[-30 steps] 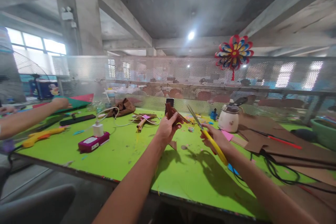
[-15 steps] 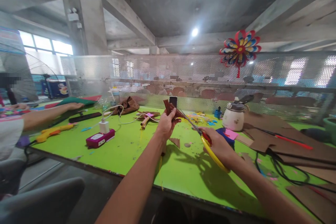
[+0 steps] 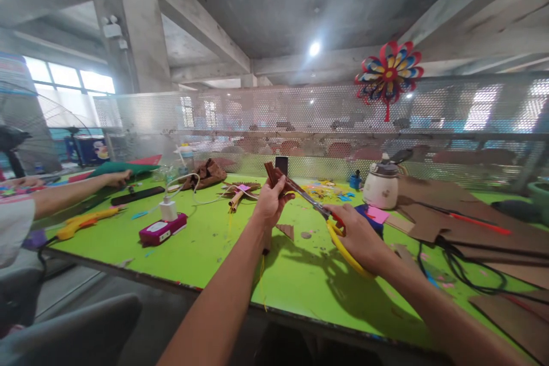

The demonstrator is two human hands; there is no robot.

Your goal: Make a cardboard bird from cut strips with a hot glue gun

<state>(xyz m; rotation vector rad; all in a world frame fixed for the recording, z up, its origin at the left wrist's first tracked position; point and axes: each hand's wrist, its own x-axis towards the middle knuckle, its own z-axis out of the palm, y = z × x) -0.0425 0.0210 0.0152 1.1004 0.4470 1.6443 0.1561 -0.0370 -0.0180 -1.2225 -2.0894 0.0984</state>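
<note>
My left hand point(image 3: 271, 201) pinches a folded piece of brown corrugated cardboard point(image 3: 271, 172) above the green table. My right hand point(image 3: 354, 235) is wrapped round the yellow and red handles of a pair of scissors point(image 3: 317, 206). The scissor blades point up and left and reach the cardboard next to my left fingers. A small ribbed cardboard scrap point(image 3: 286, 231) lies on the table below my hands. Behind and left of my left hand is a brown cardboard figure point(image 3: 239, 194) with a rolled stem and a pink patch.
A purple power strip point(image 3: 163, 230) with a white plug and a yellow glue gun point(image 3: 88, 222) lie left. A co-worker's hand point(image 3: 119, 178) is at green sheets. Right are a white jug point(image 3: 381, 186), brown cardboard sheets point(image 3: 454, 206) and black cable point(image 3: 454, 269). A perforated screen point(image 3: 240, 120) stands behind.
The scissor blades have come closer together at the cardboard. The co-worker's hand at the left has curled and drawn back slightly. The view has shifted a little.
</note>
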